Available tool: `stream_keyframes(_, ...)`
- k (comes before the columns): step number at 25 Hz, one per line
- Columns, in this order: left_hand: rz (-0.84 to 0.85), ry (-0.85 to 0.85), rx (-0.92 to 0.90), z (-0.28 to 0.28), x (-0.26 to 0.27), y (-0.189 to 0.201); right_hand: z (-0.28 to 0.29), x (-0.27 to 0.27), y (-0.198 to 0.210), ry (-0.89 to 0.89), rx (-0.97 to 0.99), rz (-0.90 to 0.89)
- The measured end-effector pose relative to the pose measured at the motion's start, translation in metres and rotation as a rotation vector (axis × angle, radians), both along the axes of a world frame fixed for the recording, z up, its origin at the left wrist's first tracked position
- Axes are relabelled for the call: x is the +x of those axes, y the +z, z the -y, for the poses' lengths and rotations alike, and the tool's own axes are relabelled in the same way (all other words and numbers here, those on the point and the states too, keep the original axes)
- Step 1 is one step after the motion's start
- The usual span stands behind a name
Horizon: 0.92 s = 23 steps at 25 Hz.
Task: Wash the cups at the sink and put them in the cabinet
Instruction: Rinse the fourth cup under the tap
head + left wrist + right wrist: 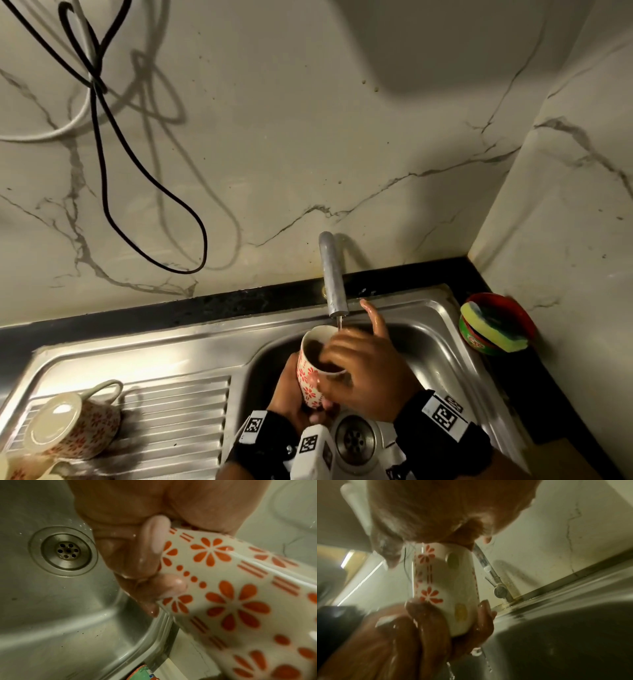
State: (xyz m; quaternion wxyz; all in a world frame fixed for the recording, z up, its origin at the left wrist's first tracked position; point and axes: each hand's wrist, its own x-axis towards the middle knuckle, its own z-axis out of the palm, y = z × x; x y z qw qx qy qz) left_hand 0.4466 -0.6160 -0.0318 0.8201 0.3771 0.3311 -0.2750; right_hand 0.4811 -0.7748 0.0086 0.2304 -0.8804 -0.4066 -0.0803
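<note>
**Rinsing the flowered cup under the tap**

On the draining board, well to the left of both hands, an upturned flowered cup lies on its side with its handle up; judging by that, it has been washed and waits for the cabinet.

The left hand grips the flowered cup low on its body, fingers curled round the base and wet. For a good rinse, this hold should stay firm and low, since the glaze is slick with water; turning the cup slowly within the fingers would likely bring every part of the inner wall under the stream.

The right hand sits over the cup's mouth, some fingers dipped inside it and rubbing the wall, while the index finger sticks out straight, just beside the tap spout. A thin stream falls from the spout onto the rim by those fingers. Whether the fingers inside pinch the rim cannot be told.

The cup is white, tall and slightly tapered, printed with red-orange flowers, dots and dashes; it tilts away over the sink basin. Its inside looks dark.

To the right of the fingers, a yellow and green sponge rests on a red soap tub.
</note>
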Motion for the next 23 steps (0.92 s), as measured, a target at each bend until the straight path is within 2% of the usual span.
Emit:
stream_keyframes(2,0.005,-0.002,0.072,0.005,0.004,-0.001,-0.002,-0.003,-0.001,0.012,-0.222,-0.082)
stream_keyframes(5,-0.005,-0.033,0.144,0.013,0.007,-0.005,-0.006,-0.002,0.0,-0.122,-0.266,-0.284)
stream_keyframes(8,-0.016,0.079,0.146,0.013,0.007,-0.013,-0.012,-0.005,-0.004,-0.048,-0.342,-0.186)
stream_keyframes(11,-0.043,0.097,0.157,0.013,0.006,-0.023,-0.018,-0.004,-0.002,-0.114,-0.37,-0.238)
stream_keyframes(14,-0.055,0.167,0.187,0.013,0.003,-0.026,-0.024,-0.005,-0.003,-0.062,-0.344,-0.225)
stream_keyframes(18,0.006,0.258,0.17,0.014,0.003,-0.022,-0.03,-0.008,-0.003,-0.167,-0.263,-0.36)
stream_keyframes(20,0.006,0.296,0.198,0.011,0.004,-0.028,-0.034,-0.009,-0.004,-0.16,-0.18,-0.414)
stream_keyframes(23,0.008,0.261,0.243,0.011,0.004,-0.028,-0.029,-0.013,-0.002,-0.26,0.007,-0.518)
